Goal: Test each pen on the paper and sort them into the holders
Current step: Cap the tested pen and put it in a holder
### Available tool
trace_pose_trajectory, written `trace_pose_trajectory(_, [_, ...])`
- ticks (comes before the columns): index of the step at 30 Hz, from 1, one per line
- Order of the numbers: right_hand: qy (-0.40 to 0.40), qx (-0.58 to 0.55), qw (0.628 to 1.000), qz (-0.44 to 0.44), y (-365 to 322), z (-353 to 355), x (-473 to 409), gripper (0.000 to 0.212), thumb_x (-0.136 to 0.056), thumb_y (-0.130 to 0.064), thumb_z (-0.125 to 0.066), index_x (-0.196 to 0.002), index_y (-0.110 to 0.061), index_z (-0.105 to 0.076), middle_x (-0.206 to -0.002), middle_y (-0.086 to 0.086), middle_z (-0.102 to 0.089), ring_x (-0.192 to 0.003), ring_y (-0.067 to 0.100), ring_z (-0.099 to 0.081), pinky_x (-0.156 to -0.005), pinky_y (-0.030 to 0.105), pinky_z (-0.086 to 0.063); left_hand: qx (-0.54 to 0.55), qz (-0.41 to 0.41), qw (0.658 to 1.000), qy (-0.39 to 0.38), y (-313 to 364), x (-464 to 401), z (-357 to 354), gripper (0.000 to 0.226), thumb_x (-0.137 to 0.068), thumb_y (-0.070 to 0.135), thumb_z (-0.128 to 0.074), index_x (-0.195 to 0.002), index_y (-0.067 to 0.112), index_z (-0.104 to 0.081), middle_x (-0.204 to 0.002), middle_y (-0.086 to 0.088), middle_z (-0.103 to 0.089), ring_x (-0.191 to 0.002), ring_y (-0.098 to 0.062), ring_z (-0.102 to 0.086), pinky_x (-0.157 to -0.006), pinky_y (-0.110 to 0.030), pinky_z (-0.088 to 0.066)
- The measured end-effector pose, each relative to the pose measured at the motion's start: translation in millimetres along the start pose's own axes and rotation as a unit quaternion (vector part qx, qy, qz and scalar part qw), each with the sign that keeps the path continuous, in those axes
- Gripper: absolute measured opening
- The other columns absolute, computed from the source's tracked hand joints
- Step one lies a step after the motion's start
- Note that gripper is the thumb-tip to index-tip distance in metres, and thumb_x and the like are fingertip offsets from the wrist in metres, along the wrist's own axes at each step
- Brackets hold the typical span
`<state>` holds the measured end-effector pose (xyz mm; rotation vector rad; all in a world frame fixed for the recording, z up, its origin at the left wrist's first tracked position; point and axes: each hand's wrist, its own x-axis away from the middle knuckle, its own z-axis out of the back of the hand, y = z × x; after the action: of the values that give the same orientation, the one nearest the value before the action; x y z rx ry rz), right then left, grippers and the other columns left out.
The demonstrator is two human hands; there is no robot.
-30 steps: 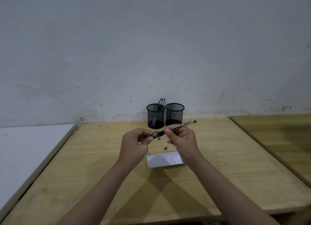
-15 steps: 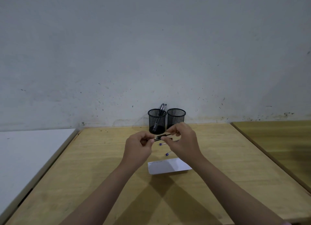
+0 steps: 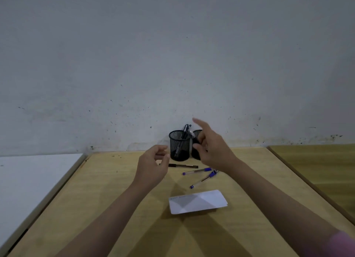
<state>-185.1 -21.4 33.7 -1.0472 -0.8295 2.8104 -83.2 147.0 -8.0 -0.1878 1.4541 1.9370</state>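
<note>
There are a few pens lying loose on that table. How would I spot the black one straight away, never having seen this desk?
Start at the two black mesh holders standing against the wall at the back of the wooden table. Just in front of the left-hand holder lies the black pen, flat and roughly parallel to the wall. It is dark along its length, while the two pens nearer the paper have clear barrels with blue ends.

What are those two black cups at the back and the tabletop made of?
The left holder looks like black metal wire mesh with a matt finish: you can see the pens through its fine grid. The right holder, mostly behind the right hand, seems the same. The table looks like light wood or wood-look laminate, with pale grain lines and a dull sheen.
</note>
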Motion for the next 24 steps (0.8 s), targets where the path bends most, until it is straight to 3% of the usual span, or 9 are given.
trace_pose_trajectory(3, [0.053,-0.058,0.997,-0.027,8,12,-25,0.063,-0.087,0.002,-0.056,-0.139,-0.024,-0.033,-0.079,0.005,-0.051,-0.067,0.025,-0.065,-0.062,0.036,-0.053,-0.038,-0.007,0.999,-0.009,-9,-17,-8,0.026,-0.084,0.017,-0.061,-0.109,0.009,-0.06,-0.103,-0.003,-0.064,-0.092,-0.011,-0.061,-0.075,-0.017,-0.044])
trace_pose_trajectory(7, [0.127,-0.124,0.981,-0.074,26,16,-60,0.059,-0.092,0.005,-0.048,-0.139,-0.027,-0.031,-0.084,0.004,-0.047,-0.072,0.013,-0.072,-0.048,0.014,-0.046,-0.094,-0.025,0.995,-0.034,-22,-46,-27,0.033,-0.085,0.022,-0.06,-0.116,0.01,-0.056,-0.114,-0.007,-0.059,-0.106,-0.018,-0.055,-0.087,-0.025,-0.041])
trace_pose_trajectory(10, [0.165,-0.158,0.969,-0.097,44,8,-80,0.058,-0.092,0.006,-0.046,-0.137,-0.028,-0.034,-0.089,0.012,-0.049,-0.073,0.005,-0.072,-0.054,0.018,-0.051,-0.132,-0.031,0.989,-0.051,-35,-67,-44,0.04,-0.086,0.027,-0.058,-0.122,0.011,-0.051,-0.121,-0.007,-0.054,-0.113,-0.019,-0.05,-0.09,-0.023,-0.036])
trace_pose_trajectory(12, [0.181,-0.172,0.963,-0.103,56,0,-90,0.054,-0.091,0.005,-0.049,-0.133,-0.025,-0.035,-0.09,0.017,-0.053,-0.075,0.008,-0.073,-0.052,0.013,-0.048,-0.152,-0.035,0.986,-0.054,-44,-80,-54,0.044,-0.086,0.029,-0.058,-0.123,0.009,-0.049,-0.124,-0.008,-0.052,-0.116,-0.021,-0.048,-0.092,-0.024,-0.036])
trace_pose_trajectory(16, [0.221,-0.156,0.957,-0.105,77,-22,-101,0.05,-0.085,-0.003,-0.063,-0.125,-0.019,-0.037,-0.083,0.009,-0.063,-0.075,0.018,-0.068,-0.062,0.014,-0.05,-0.169,-0.038,0.984,-0.039,-59,-95,-69,0.052,-0.086,0.036,-0.058,-0.126,0.003,-0.048,-0.127,-0.011,-0.051,-0.121,-0.024,-0.046,-0.099,-0.03,-0.037])
trace_pose_trajectory(19, [0.217,-0.144,0.958,-0.12,89,-38,-102,0.049,-0.084,-0.005,-0.065,-0.123,-0.017,-0.038,-0.079,0.004,-0.062,-0.071,0.012,-0.063,-0.059,0.01,-0.048,-0.175,-0.039,0.984,-0.017,-65,-100,-78,0.052,-0.086,0.036,-0.058,-0.123,0.0,-0.051,-0.125,-0.012,-0.053,-0.118,-0.024,-0.049,-0.095,-0.028,-0.039])
trace_pose_trajectory(24, [0.142,-0.101,0.976,-0.132,104,-61,-93,0.045,-0.079,-0.004,-0.07,-0.117,-0.012,-0.047,-0.078,-0.002,-0.059,-0.065,0.005,-0.062,-0.053,0.011,-0.048,-0.178,-0.046,0.983,0.018,-66,-103,-81,0.041,-0.087,0.031,-0.058,-0.112,-0.003,-0.06,-0.115,-0.016,-0.06,-0.105,-0.025,-0.058,-0.082,-0.023,-0.04])
